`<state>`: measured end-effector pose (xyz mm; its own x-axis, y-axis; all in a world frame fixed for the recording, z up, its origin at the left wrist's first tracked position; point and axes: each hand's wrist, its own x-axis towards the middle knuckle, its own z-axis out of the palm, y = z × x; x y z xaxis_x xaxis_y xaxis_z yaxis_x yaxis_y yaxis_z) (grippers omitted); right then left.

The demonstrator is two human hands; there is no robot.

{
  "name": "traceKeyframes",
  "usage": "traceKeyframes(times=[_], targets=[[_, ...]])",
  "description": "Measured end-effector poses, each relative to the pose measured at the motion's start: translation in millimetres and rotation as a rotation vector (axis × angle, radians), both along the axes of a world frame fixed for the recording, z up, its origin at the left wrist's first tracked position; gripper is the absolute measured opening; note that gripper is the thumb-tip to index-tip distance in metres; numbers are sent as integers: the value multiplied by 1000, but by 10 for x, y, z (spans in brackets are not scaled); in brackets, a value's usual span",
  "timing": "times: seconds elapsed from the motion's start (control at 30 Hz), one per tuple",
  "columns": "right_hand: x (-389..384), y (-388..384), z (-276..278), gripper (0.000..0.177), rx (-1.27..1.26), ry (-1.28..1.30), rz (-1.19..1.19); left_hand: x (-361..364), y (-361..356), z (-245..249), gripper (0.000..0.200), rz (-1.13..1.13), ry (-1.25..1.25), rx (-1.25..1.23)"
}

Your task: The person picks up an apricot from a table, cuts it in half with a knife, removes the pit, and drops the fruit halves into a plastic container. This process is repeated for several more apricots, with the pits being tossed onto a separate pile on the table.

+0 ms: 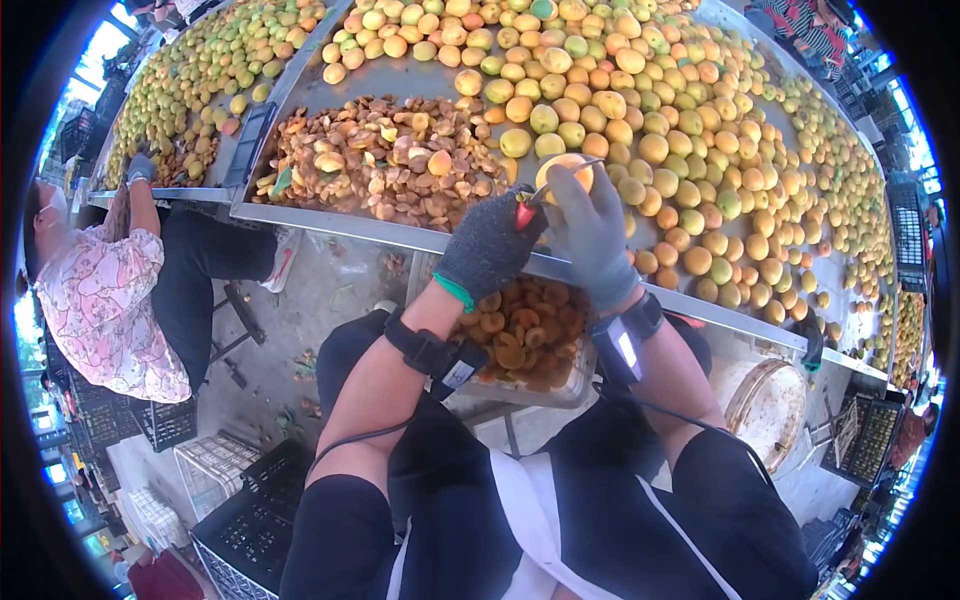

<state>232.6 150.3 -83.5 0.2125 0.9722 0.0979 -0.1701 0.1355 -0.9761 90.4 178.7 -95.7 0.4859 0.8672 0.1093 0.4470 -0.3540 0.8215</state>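
My left hand [490, 248], in a dark grey glove with a green cuff, is closed around the red handle of a small knife [524, 213]. The thin blade points up and right across a yellow-orange apricot [560, 170]. Wrapped about that apricot are the fingers of my right hand [590, 230], in a lighter grey glove. Both hands are over the near rim of a metal sorting table [400, 236]. Beneath them, between my knees, a crate [572, 385] holds apricot halves [522, 330]. My palms hide part of the fruit and handle.
Whole apricots [660, 150] cover much of the table. A brown heap of apricot pits and scraps [385, 160] lies at its near left. On my left sits a co-worker [110, 290] in a pink patterned top. Plastic crates [250, 510] and a whitish bucket [765, 405] stand on the floor.
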Motion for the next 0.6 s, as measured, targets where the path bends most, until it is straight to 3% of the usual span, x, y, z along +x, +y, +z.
traceKeyframes(times=[0.03, 0.17, 0.27, 0.3, 0.33, 0.37, 0.43, 0.47, 0.5, 0.57, 0.6], targets=[[15, 9, -37, 22, 125, -199, -10, -16, 10, -26, 25, -13, 19, 17], [10, -1, -26, 22, 165, -264, -11, -90, 44, 22, 22, 16, 133, 56], [51, 32, 5, 25, -46, -120, 8, -192, 175, 48, 25, -168, 127, 1], [93, 66, 2, 29, -150, 89, 21, -228, 176, 135, 25, -171, 127, 0], [129, 83, -2, 33, -252, 301, 33, -275, 178, 245, 24, -74, -201, -343], [159, 89, 1, 33, -251, 304, 29, -329, 190, 352, 23, 29, -530, -682], [204, 87, 30, 27, -395, 540, 193, -366, 213, 471, 31, 17, -549, -683], [77, 56, 105, 41, -430, 452, 175, -320, 169, 528, 35, 40, -508, -614], [44, 15, 151, 41, -433, 452, 177, -303, 143, 546, 40, 65, -466, -546], [-15, -59, 188, 42, -527, 91, 276, -296, 208, 352, 51, 25, -379, -554], [-59, -68, 27, 45, -328, 41, 319, -251, 211, 282, 53, 45, -277, -377]])
